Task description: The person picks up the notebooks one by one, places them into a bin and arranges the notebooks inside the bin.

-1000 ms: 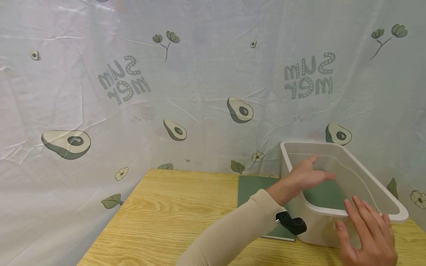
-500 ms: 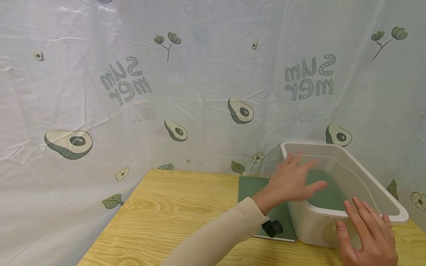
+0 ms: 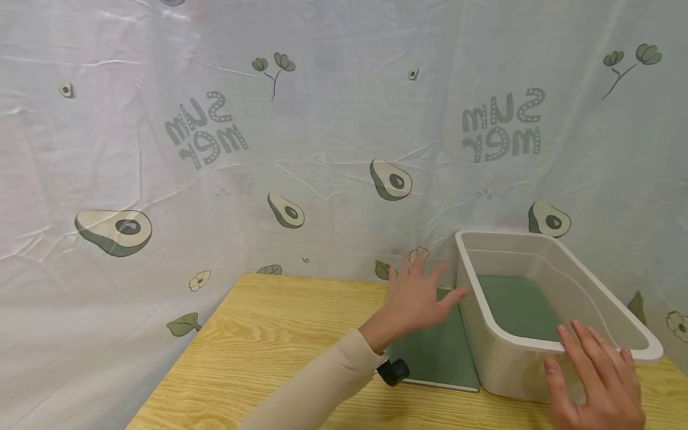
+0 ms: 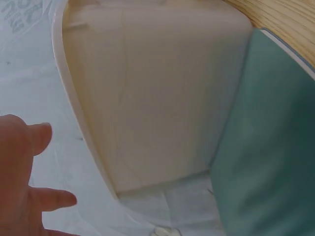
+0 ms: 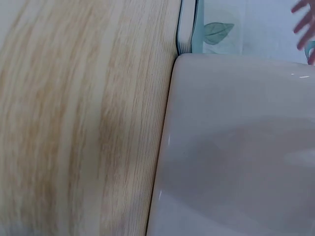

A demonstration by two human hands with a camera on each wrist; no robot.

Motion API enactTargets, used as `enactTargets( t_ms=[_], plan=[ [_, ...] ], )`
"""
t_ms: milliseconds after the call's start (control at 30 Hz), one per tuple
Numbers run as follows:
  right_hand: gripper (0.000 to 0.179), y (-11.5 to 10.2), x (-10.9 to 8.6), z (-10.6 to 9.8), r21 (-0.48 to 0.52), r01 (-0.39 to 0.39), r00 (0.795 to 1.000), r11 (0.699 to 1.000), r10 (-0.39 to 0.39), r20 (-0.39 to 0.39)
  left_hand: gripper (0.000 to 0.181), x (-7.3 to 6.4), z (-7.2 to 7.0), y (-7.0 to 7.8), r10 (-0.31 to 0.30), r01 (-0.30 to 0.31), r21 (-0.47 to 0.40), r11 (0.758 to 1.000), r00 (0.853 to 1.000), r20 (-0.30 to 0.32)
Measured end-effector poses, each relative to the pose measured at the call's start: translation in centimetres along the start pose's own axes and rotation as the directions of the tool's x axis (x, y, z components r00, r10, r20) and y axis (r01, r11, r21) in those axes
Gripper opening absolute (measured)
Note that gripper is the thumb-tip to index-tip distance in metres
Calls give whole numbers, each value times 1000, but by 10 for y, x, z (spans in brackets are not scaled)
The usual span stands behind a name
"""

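In the head view a pale plastic bin [image 3: 516, 370] stands at the right of the wooden table. A flat green piece [image 3: 516, 307] lies on its floor; what kind it is cannot be told. Left of the bin a green-covered book [image 3: 435, 352] lies flat, close to the bin's wall; its pale page edge [image 5: 186, 24] shows in the right wrist view. My left hand [image 3: 414, 301], fingers spread and holding nothing, is above the book. At the bin's near rim my right hand [image 3: 596, 382] rests with its fingers extended.
The wooden tabletop [image 3: 279, 334] extends to the left of the book. A pale curtain [image 3: 322, 119] with avocado prints hangs behind the table and along its left side. The bin's far end stands close to this curtain.
My left hand has moved left, from over the inside of the bin to above the book, with its fingers spreading. The right hand and the bin have stayed in place.
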State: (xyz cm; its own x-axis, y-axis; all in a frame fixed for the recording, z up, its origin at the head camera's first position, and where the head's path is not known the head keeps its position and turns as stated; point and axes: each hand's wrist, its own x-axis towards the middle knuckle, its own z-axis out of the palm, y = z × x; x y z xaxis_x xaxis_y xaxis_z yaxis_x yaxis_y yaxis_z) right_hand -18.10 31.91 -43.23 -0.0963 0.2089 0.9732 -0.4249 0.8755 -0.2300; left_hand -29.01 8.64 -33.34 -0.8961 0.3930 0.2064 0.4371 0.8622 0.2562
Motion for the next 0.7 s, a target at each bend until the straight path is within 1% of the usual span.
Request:
enactTargets(
  t_ms=[133, 233, 333, 400, 567, 700],
  plan=[
    [54, 1, -1, 0, -1, -5, 1000, 1000, 5, 8, 71, -8, 4, -18, -40, 41, -22, 999, 999, 35],
    [53, 0, -1, 0, 9, -11, 1000, 1000, 11, 9, 72, -13, 8, -31, -58, 60, -41, 997, 997, 52],
    [52, -2, 0, 0, 20, -18, 1000, 1000, 18, 2, 71, -18, 12, -43, -74, 79, -83, 993, 996, 59],
    [53, -5, 0, -1, 12, -29, 999, 999, 29, 23, 71, -20, 14, -50, -86, 93, -102, 990, 994, 71],
    [56, -12, 3, -4, -12, -44, 997, 999, 45, 58, 72, -26, 19, -61, -103, 117, -136, 984, 989, 110],
    [56, -13, 5, -3, -9, -40, 998, 999, 40, 50, 72, -29, 25, -67, -113, 132, -158, 979, 986, 125]
  ],
)
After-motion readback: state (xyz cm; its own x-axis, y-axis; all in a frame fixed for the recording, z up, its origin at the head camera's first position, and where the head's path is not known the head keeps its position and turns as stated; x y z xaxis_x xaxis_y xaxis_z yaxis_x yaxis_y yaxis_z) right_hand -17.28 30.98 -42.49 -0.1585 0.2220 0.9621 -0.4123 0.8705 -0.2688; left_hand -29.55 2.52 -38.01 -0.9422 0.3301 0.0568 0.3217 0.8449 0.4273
